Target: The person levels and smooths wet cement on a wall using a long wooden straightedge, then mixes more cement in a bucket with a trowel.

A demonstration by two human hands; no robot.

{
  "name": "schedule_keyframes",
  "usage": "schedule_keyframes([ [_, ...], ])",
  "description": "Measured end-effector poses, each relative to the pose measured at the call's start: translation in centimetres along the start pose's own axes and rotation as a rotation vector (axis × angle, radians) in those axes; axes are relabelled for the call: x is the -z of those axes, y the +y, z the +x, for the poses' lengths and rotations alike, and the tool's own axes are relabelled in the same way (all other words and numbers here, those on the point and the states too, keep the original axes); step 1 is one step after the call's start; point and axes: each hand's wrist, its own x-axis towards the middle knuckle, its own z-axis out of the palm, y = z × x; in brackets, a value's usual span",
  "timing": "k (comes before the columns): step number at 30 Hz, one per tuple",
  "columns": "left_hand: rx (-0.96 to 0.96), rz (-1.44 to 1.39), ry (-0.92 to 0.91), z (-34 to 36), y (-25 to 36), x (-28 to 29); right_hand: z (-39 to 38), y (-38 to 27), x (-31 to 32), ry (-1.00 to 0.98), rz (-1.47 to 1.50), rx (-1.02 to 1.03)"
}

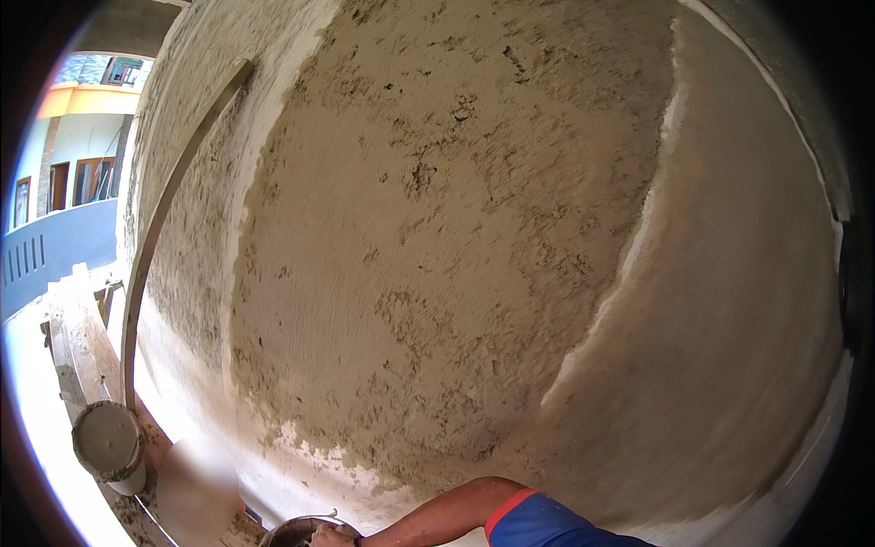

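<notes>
My right arm, in a blue sleeve with a red cuff, reaches left along the lower edge. My right hand (334, 537) is at the near side of a dark-rimmed bucket (301, 523), partly cut off by the lower edge. Its fingers look curled, but what they hold is hidden. My left hand is out of view. In front of me rises a wall with a wide panel of rough, wet mortar (437, 246), pitted in places. A smoother plastered strip (729, 301) borders it on the right, along a pale ragged edge.
A long straightedge board (169, 201) leans on the wall at the left. By its foot, a bucket of grey mortar (108, 439) stands on wooden planks (84, 342). A blurred patch hides part of the planks. Beyond are a blue-grey boundary wall (62, 248) and a house.
</notes>
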Motion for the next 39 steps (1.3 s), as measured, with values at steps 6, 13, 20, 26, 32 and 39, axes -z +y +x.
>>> schedule_keyframes([
  [6,-0.025,-0.009,0.119,-1.1,-0.6,0.9,-6.3,3.0,17.1,0.073,0.087,0.191],
  [13,0.003,0.065,0.131,-2.0,0.2,0.3,-8.0,2.6,13.6,-0.149,0.523,0.277],
  [20,0.024,0.069,0.200,-2.8,1.4,0.5,-10.6,2.6,13.9,-0.253,1.095,0.194],
  [26,0.010,0.085,0.167,0.9,0.6,-0.4,-18.2,5.1,14.2,-0.029,0.767,0.063],
  [32,0.093,0.167,0.258,-1.5,0.4,1.6,-15.6,7.2,23.0,0.157,0.314,-0.027],
  [39,0.016,0.084,0.216,-0.9,-0.6,0.4,-8.5,3.7,21.5,0.062,-0.047,-0.042],
])
